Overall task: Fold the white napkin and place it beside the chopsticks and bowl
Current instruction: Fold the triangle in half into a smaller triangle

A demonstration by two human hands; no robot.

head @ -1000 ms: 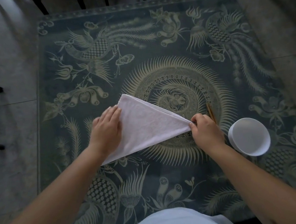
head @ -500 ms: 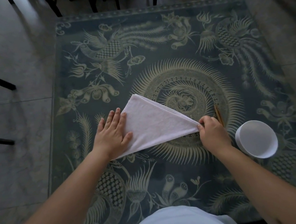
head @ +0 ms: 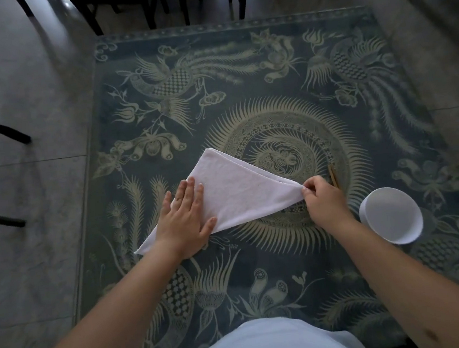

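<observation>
Two hands work the white napkin [head: 236,193] on the counter [head: 262,283]: left hand [head: 183,221] flat, right hand [head: 323,200] pinching its corner, which could nudge the chopsticks [head: 333,175] or slip.

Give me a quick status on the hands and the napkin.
Left hand flat, pressing napkin. Right hand pinching its right corner. Napkin in triangle fold, not yet placed. Chopsticks and bowl right, nothing blocking.

We look down on a table [head: 242,87] patterned in dark blue-green with pale phoenixes and a central medallion. Around it we see grey tiled floor [head: 15,83], dark chair legs [head: 92,15] beyond, and dim, soft light.
</observation>
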